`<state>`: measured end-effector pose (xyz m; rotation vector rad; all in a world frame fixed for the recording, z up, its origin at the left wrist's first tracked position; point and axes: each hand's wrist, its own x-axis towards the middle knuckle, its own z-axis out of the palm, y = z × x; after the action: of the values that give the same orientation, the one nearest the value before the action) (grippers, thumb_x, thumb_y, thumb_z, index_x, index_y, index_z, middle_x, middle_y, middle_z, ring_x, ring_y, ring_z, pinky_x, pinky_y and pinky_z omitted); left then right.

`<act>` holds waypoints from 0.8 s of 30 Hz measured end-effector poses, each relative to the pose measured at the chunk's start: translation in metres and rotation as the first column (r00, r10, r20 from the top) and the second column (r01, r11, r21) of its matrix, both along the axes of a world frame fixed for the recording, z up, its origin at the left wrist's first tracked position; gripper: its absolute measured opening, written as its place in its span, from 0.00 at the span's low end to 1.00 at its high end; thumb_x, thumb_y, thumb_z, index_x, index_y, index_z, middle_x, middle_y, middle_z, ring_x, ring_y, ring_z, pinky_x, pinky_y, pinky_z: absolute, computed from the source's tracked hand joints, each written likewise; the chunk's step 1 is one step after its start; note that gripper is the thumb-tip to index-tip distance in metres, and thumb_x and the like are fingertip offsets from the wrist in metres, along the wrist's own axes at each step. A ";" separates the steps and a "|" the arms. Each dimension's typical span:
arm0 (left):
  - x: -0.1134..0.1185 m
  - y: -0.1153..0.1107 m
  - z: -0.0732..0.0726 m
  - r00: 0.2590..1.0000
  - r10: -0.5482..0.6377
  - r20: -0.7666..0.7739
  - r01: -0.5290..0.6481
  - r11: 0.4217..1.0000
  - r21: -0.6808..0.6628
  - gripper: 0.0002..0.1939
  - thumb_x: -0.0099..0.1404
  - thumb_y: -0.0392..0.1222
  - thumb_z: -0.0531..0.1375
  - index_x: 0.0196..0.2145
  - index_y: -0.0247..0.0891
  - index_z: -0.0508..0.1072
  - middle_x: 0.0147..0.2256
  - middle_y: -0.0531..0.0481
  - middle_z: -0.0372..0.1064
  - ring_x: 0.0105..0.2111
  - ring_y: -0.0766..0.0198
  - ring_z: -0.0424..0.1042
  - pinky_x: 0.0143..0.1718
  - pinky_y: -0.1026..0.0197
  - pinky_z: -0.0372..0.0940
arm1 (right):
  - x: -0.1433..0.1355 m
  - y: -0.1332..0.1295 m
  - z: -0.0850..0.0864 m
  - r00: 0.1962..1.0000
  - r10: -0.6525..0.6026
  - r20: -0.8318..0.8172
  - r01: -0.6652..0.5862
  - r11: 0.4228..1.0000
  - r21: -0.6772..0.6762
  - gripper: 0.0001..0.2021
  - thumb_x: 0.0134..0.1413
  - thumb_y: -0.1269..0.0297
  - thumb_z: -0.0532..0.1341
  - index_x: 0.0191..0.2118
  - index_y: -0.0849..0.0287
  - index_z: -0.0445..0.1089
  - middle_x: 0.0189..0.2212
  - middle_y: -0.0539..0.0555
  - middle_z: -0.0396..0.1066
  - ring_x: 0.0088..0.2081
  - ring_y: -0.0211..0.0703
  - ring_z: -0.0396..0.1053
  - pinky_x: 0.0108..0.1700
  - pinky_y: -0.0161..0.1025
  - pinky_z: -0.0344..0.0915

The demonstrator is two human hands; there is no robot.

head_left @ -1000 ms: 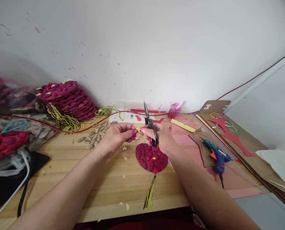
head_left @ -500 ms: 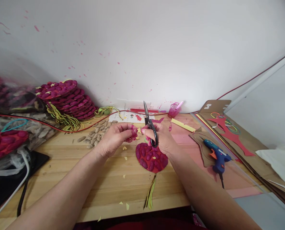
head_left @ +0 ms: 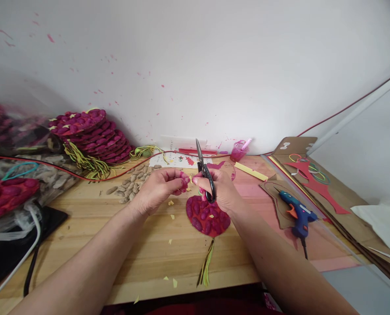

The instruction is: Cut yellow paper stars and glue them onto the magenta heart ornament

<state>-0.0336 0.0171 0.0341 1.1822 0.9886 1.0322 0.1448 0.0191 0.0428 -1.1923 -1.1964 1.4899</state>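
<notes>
My left hand (head_left: 162,187) is pinched on a small yellow paper star (head_left: 191,179), which is mostly hidden by fingertips. My right hand (head_left: 223,190) holds a pair of scissors (head_left: 209,179) with black handles, blades pointing up and away. Its thumb and finger meet the star from the right. Pink stains mark the fingertips of both hands. Just below them lies a round red disc (head_left: 208,221) covered with magenta-painted lumps, with a yellow-green and dark tassel (head_left: 205,264) toward the table's front edge. A yellow scrap (head_left: 211,216) rests on the disc.
Peanuts (head_left: 129,186) lie behind my left hand, and a stack of similar discs (head_left: 96,135) stands at back left. On the right are a blue glue gun (head_left: 300,216), cardboard and a yellow strip (head_left: 251,171). A pink cup (head_left: 238,151) stands by the wall.
The star between my fingertips showed plainly before and is now mostly covered, as the fingers have shifted slightly. Both arms and the scissors stay nearly in place.
</notes>
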 end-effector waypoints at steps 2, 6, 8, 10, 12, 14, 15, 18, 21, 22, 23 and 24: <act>0.000 0.000 0.000 1.000 0.002 -0.001 -0.002 1.000 0.000 0.09 0.53 0.43 0.69 0.29 0.36 0.76 0.26 0.52 0.70 0.27 0.68 0.67 0.30 0.65 0.62 | 0.000 0.000 0.000 1.000 -0.001 0.002 0.001 1.000 -0.004 0.12 0.37 0.64 0.71 0.30 0.62 0.73 0.15 0.43 0.64 0.11 0.30 0.60 0.12 0.28 0.53; 0.000 0.000 0.000 1.000 0.022 0.006 -0.022 1.000 -0.008 0.08 0.52 0.42 0.69 0.27 0.35 0.76 0.25 0.52 0.71 0.26 0.68 0.68 0.30 0.65 0.62 | 0.000 0.000 0.000 1.000 0.021 -0.006 -0.021 1.000 -0.002 0.13 0.38 0.62 0.72 0.30 0.61 0.73 0.15 0.42 0.63 0.12 0.29 0.59 0.12 0.28 0.56; -0.003 0.001 0.000 0.999 0.040 0.027 -0.039 0.999 -0.019 0.09 0.52 0.43 0.70 0.28 0.35 0.77 0.26 0.51 0.72 0.27 0.67 0.69 0.31 0.65 0.63 | 0.001 0.001 -0.001 0.998 0.056 -0.011 -0.056 0.998 0.004 0.14 0.38 0.59 0.73 0.31 0.61 0.74 0.15 0.42 0.63 0.12 0.29 0.58 0.12 0.28 0.57; -0.007 0.003 0.002 0.996 0.060 0.067 -0.058 0.998 -0.032 0.11 0.51 0.44 0.71 0.28 0.35 0.77 0.27 0.49 0.74 0.28 0.67 0.70 0.33 0.64 0.65 | 0.004 0.001 -0.002 0.996 0.085 -0.001 -0.085 0.996 0.001 0.15 0.41 0.55 0.72 0.31 0.61 0.74 0.14 0.43 0.63 0.11 0.30 0.57 0.11 0.29 0.58; -0.011 0.005 0.003 0.990 0.082 0.118 -0.076 0.996 -0.048 0.12 0.50 0.45 0.72 0.28 0.35 0.77 0.28 0.49 0.74 0.30 0.66 0.71 0.35 0.63 0.66 | 0.007 0.002 -0.003 0.994 0.108 0.027 -0.108 0.994 -0.003 0.17 0.44 0.51 0.70 0.30 0.62 0.74 0.13 0.44 0.62 0.10 0.30 0.57 0.10 0.28 0.57; -0.014 0.007 0.005 0.980 0.109 0.167 -0.099 0.993 -0.063 0.12 0.49 0.45 0.73 0.27 0.35 0.77 0.29 0.50 0.74 0.30 0.66 0.72 0.37 0.62 0.68 | 0.010 0.002 -0.005 0.985 0.158 0.064 -0.159 0.987 0.005 0.19 0.46 0.49 0.69 0.30 0.62 0.74 0.12 0.45 0.64 0.10 0.31 0.58 0.10 0.27 0.55; -0.016 0.007 0.006 0.975 0.121 0.186 -0.110 0.992 -0.068 0.13 0.48 0.44 0.73 0.27 0.35 0.77 0.29 0.50 0.74 0.30 0.66 0.72 0.38 0.61 0.68 | 0.012 0.002 -0.005 0.978 0.194 0.080 -0.196 0.981 0.009 0.19 0.47 0.49 0.68 0.30 0.63 0.74 0.12 0.45 0.64 0.10 0.31 0.59 0.09 0.27 0.55; -0.020 0.009 0.008 0.966 0.141 0.217 -0.126 0.989 -0.079 0.13 0.47 0.44 0.74 0.26 0.35 0.77 0.28 0.51 0.74 0.29 0.66 0.72 0.40 0.59 0.69 | 0.013 0.001 -0.007 0.959 0.264 0.103 -0.268 0.963 0.025 0.17 0.47 0.50 0.69 0.30 0.63 0.75 0.12 0.45 0.64 0.10 0.32 0.60 0.09 0.27 0.54; -0.021 0.009 0.009 0.970 0.121 0.210 -0.105 0.991 -0.085 0.13 0.46 0.44 0.74 0.26 0.35 0.78 0.28 0.50 0.74 0.29 0.66 0.72 0.39 0.61 0.69 | 0.011 0.000 -0.006 0.965 0.248 0.089 -0.252 0.967 0.044 0.17 0.45 0.52 0.70 0.28 0.62 0.73 0.13 0.44 0.64 0.09 0.31 0.59 0.09 0.27 0.55; -0.021 0.008 0.010 0.974 0.109 0.199 -0.094 0.992 -0.086 0.13 0.46 0.44 0.74 0.26 0.35 0.78 0.27 0.50 0.74 0.29 0.67 0.72 0.38 0.61 0.68 | 0.010 0.000 -0.005 0.971 0.226 0.078 -0.230 0.972 0.047 0.16 0.44 0.52 0.70 0.27 0.62 0.72 0.13 0.44 0.64 0.10 0.31 0.59 0.09 0.27 0.56; -0.021 0.008 0.010 0.978 0.097 0.186 -0.082 0.993 -0.088 0.13 0.46 0.44 0.74 0.26 0.35 0.78 0.27 0.50 0.74 0.29 0.67 0.72 0.37 0.62 0.68 | 0.009 0.000 -0.005 0.978 0.199 0.068 -0.202 0.978 0.048 0.16 0.43 0.53 0.71 0.27 0.62 0.72 0.14 0.44 0.64 0.10 0.31 0.59 0.10 0.27 0.57; -0.020 0.007 0.010 0.982 0.087 0.169 -0.072 0.993 -0.090 0.13 0.46 0.45 0.74 0.26 0.35 0.78 0.27 0.49 0.74 0.28 0.67 0.71 0.36 0.63 0.67 | 0.007 0.000 -0.004 0.984 0.170 0.058 -0.173 0.984 0.046 0.16 0.41 0.55 0.72 0.27 0.62 0.71 0.14 0.44 0.64 0.10 0.30 0.59 0.10 0.27 0.57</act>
<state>-0.0540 0.0242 0.0437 0.9734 0.9384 1.1260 0.1521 0.0191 0.0387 -1.1248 -1.3947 1.5517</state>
